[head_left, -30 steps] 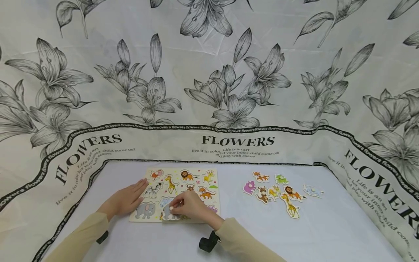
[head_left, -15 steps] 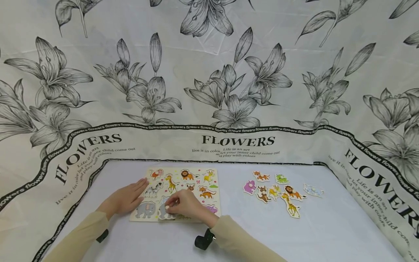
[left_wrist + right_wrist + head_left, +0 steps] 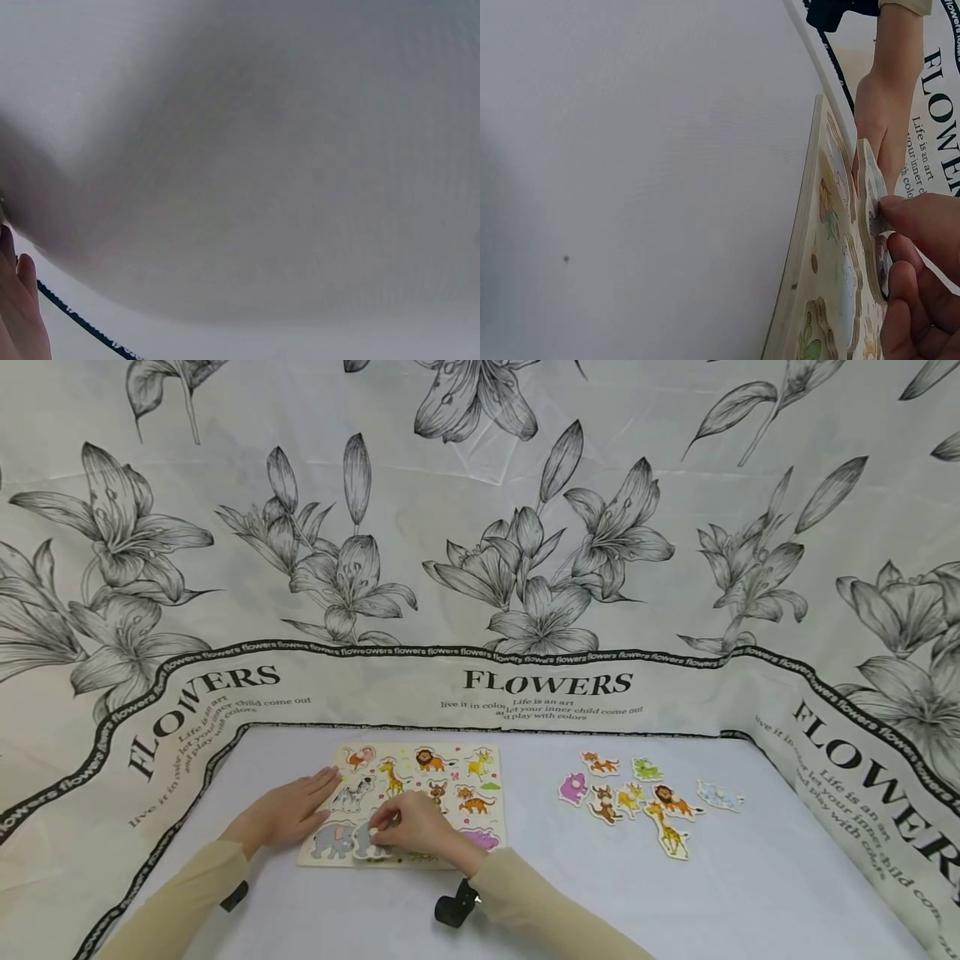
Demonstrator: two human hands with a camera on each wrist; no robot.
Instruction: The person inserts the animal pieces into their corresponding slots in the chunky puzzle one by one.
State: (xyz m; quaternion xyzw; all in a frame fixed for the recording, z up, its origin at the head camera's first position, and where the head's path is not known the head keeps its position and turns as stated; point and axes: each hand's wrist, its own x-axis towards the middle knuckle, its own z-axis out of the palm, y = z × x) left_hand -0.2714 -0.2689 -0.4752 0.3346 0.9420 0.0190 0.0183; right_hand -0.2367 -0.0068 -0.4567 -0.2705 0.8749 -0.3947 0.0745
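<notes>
The cream puzzle board (image 3: 392, 748), printed with animals in cut-out shapes, lies on the white table. My left hand (image 3: 288, 814) rests on its left edge with fingers extended. By a white knob, my right hand (image 3: 420, 823) pinches a grey elephant puzzle piece (image 3: 363, 845), beside the printed elephant (image 3: 332, 841) at the board's front left. Seen from the right wrist, the piece (image 3: 870, 180) stands just over the board's face, thumb and fingers at it. The left wrist view catches only part of the left hand (image 3: 22, 315) at its lower left edge.
Right of the board lie several loose pieces: a purple hippo (image 3: 573, 788), green frog (image 3: 646, 769), lion (image 3: 673, 802), giraffe (image 3: 667, 832), pale blue piece (image 3: 718, 796) and others. A flower-printed curtain (image 3: 555, 685) borders the table. A black wrist camera (image 3: 455, 906) hangs below the right wrist.
My right hand has slid left over the board with the elephant piece, toward the printed elephant, uncovering the board's middle pictures. The left hand stays in place.
</notes>
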